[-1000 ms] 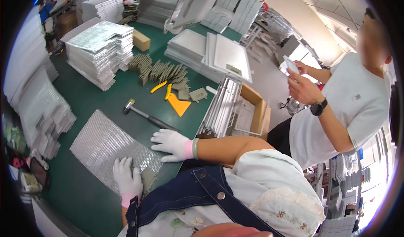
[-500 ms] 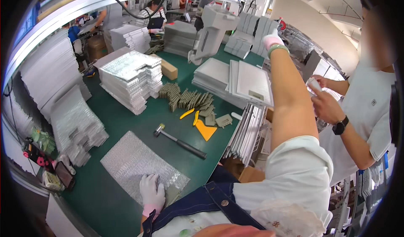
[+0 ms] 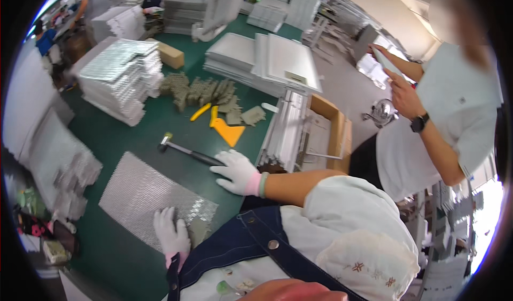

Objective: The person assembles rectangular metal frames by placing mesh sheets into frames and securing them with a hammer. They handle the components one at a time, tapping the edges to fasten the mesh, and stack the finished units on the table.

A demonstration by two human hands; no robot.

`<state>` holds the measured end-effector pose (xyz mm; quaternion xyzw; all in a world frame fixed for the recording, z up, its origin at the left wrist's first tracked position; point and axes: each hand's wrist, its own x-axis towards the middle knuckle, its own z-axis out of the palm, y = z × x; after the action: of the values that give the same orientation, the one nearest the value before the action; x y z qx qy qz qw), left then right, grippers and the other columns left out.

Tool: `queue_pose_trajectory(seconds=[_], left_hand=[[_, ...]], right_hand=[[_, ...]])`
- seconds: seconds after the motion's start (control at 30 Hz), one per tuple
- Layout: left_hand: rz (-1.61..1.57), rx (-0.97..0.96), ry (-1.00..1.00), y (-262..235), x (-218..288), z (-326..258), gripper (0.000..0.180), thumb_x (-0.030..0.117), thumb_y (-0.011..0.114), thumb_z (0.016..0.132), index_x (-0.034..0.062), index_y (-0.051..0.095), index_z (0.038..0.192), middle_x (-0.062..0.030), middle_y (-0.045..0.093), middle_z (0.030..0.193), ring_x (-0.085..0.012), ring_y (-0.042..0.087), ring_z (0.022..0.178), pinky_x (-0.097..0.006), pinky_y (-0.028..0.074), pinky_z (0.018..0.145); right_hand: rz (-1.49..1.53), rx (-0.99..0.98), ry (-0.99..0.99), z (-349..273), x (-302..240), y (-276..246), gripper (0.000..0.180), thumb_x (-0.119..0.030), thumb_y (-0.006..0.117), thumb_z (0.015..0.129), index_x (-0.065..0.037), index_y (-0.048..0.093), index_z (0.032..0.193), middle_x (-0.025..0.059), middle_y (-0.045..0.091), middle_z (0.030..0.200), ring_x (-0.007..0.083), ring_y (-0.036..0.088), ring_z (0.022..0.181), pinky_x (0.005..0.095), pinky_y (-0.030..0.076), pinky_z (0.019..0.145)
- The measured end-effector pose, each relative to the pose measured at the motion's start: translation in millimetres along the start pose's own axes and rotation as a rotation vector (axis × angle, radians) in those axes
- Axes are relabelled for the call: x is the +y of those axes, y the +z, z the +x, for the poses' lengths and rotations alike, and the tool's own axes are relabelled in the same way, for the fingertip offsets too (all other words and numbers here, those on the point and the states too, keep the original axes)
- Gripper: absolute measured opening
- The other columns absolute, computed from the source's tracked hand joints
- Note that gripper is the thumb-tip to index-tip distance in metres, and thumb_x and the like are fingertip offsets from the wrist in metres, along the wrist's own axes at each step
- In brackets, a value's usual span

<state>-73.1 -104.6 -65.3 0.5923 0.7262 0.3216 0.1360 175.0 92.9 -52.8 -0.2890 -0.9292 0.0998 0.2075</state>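
Observation:
My left hand [image 3: 172,233], in a white glove with a pink cuff, lies flat on the near edge of a silvery honeycomb-patterned sheet [image 3: 152,193]. Its fingers are stretched out. A small grey-green piece [image 3: 200,229] shows beside it at the sheet's near corner. My right hand [image 3: 240,172], gloved the same way, is at the handle end of a hammer [image 3: 184,150] lying on the table. Its fingers are apart and cover the end of the dark grip; they do not appear closed round it.
Beyond the hammer lie a yellow scraper [image 3: 228,132], yellow-handled pliers [image 3: 201,112] and rows of grey-green pieces [image 3: 203,91]. Stacked honeycomb sheets [image 3: 120,76] stand at the far left, white panels [image 3: 240,55] at the back. A co-worker [image 3: 427,124] stands at the right, holding a pale flat piece.
My right hand has come down from the raised tool at the back to the hammer's handle. My left hand stays on the sheet. The whole view has shifted.

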Motion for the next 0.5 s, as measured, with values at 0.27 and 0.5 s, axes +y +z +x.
queue_pose_trajectory(seconds=[0.27,0.5], left_hand=[[0.003,0.002,0.002,11,-6,2,0.044,0.012,0.056,0.091,-0.0025,0.054,0.133,-0.0230,0.052,0.139,-0.0462,0.036,0.140,-0.054,0.026,0.117],[0.029,0.014,0.061,10,-12,0,0.045,0.012,0.057,0.090,-0.0025,0.055,0.133,-0.0231,0.052,0.139,-0.0463,0.037,0.138,-0.055,0.026,0.117]], right_hand=[[-0.030,0.026,-0.002,1,1,1,0.039,-0.028,0.067,0.084,-0.008,0.068,0.117,0.0231,0.056,0.131,0.0403,0.049,0.129,0.0542,0.036,0.112],[-0.031,0.027,-0.007,1,0,3,0.040,-0.027,0.068,0.083,-0.008,0.067,0.119,0.0218,0.055,0.132,0.0400,0.047,0.131,0.0552,0.036,0.112]])
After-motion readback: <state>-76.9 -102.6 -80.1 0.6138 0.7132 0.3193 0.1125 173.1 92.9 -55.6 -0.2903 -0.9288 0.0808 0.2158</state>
